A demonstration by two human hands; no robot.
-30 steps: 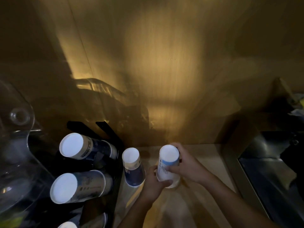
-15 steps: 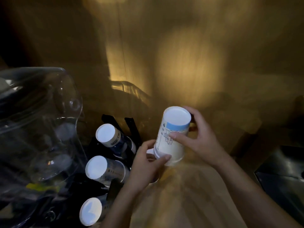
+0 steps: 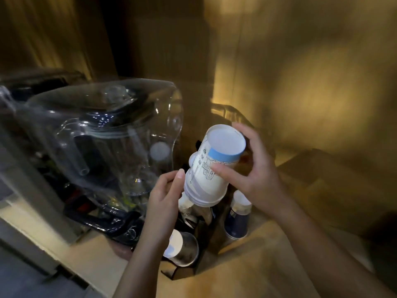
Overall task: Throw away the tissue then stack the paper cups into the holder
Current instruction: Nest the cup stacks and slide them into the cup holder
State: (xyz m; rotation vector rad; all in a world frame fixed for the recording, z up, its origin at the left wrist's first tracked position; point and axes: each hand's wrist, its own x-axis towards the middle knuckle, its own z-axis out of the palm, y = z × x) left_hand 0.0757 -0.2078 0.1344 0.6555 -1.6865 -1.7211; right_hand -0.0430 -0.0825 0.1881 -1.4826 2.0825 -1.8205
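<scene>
A nested stack of white paper cups (image 3: 211,168) with a light blue band hangs upside down and tilted in the air, base toward me. My right hand (image 3: 255,168) grips its side with thumb and fingers. My left hand (image 3: 166,196) touches its lower rim with the fingertips. Below it stands the black cup holder (image 3: 212,231), with white-bottomed cups lying in its slots, one (image 3: 179,247) near my left forearm. A single dark blue cup (image 3: 238,216) stands upside down on the wooden counter to the holder's right. No tissue is visible.
A large clear plastic water jug (image 3: 111,134) sits on a dark base at the left, close to my left hand. The wooden counter (image 3: 247,274) runs toward me, and a wood-panelled wall (image 3: 311,82) rises behind. The scene is dim and blurred.
Both hands have lifted the white cup stack off the counter and tilted it leftward. The camera swung left, bringing the clear jug into view and uncovering the dark blue cup.
</scene>
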